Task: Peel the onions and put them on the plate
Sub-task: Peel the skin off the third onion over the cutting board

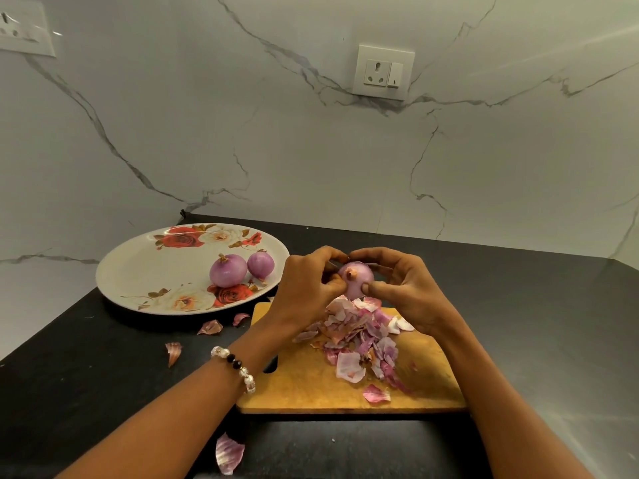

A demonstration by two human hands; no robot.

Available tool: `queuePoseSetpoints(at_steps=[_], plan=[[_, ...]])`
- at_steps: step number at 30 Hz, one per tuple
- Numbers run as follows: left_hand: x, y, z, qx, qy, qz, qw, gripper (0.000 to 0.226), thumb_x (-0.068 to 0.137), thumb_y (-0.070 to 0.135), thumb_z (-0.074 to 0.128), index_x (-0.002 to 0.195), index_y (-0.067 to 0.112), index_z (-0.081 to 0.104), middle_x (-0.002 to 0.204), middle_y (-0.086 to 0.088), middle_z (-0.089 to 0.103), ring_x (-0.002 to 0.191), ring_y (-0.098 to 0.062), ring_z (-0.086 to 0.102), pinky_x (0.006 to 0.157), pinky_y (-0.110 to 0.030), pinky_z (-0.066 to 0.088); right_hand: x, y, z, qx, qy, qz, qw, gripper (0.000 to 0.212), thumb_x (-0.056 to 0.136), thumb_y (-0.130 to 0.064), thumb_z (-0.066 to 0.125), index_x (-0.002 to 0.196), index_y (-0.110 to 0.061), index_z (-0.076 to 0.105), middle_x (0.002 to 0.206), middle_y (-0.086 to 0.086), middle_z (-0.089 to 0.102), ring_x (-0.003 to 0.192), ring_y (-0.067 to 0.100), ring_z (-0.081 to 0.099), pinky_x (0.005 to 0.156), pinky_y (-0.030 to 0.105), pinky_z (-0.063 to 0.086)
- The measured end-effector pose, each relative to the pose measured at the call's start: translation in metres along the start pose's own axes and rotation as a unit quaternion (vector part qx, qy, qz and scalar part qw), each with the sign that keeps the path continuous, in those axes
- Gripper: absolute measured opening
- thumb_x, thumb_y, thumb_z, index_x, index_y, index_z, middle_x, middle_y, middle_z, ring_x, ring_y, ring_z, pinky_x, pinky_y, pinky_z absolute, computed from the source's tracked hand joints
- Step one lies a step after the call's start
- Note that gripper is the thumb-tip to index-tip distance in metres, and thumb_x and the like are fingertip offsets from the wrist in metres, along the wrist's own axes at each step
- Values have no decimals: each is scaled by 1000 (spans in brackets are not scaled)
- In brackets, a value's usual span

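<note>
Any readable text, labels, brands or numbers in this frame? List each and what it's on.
None readable.
White wall socket: only a short dark mark on its switch, no lettering.
White switch plate at the top left corner: too blurred to tell.
Floral-patterned white plate: roses only, no text.

Black stone counter, matte, running back to the marble wall. Reference point is the grip, where both hands meet above the board's far edge. Directly below and toward the person from the grip: wooden cutting board, flat on the counter, handle slot on its left side. Left of the grip and slightly farther back: floral plate, sitting flat, close to the board's far-left corner, contact unclear. Loose onion skins on bare counter: two just near the plate's front rim, one farther left of the board, one bigger piece nearest the person, off the board's front-left corner.
</note>
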State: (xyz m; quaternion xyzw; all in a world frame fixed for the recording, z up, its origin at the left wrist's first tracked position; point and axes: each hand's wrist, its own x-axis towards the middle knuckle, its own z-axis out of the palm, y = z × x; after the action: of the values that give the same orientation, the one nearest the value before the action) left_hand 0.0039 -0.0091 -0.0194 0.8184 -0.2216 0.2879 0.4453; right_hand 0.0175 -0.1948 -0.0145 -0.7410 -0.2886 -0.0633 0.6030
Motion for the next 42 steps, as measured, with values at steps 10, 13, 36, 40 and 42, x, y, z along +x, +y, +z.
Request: queuePoseSetpoints(at_steps=[10,13,36,40,42], plan=[[6,-8,-9,-104,51,-127,985,17,89,7,61,101,14,70,90,0,71,76,-11,70,66,-23,58,1,5,2,83,24,-4,996,48,72,-2,67,118,-11,62,119,9,70,116,30,64,89,37,57],[7,-8,-9,-144,23,-147,978,16,92,16,59,103,14,70,95,-3,72,82,-13,70,70,-30,59,3,6,3,77,39,5,996,44,72,-2,60,115,-12,63,117,8,70,114,28,66,84,32,58],[5,-4,-14,-70,-98,-58,991,29,89,18,64,116,11,66,98,-3,72,85,-14,68,74,-20,57,3,2,3,-74,-48,-55,995,46,75,-9,83,117,-22,67,118,5,62,111,23,63,91,33,57],[5,-5,-15,-46,-115,-36,992,26,89,17,62,114,10,68,96,-4,72,83,-15,68,73,-21,57,3,2,2,-74,-42,-61,994,44,74,-9,82,114,-22,69,114,4,65,108,25,65,90,35,58],[4,-5,-13,-42,-113,-33,992,27,88,16,63,114,9,68,96,-5,72,83,-16,69,74,-24,58,2,1,1,-69,-47,-58,995,44,75,-4,82,114,-21,69,114,5,65,108,25,65,89,34,58]])
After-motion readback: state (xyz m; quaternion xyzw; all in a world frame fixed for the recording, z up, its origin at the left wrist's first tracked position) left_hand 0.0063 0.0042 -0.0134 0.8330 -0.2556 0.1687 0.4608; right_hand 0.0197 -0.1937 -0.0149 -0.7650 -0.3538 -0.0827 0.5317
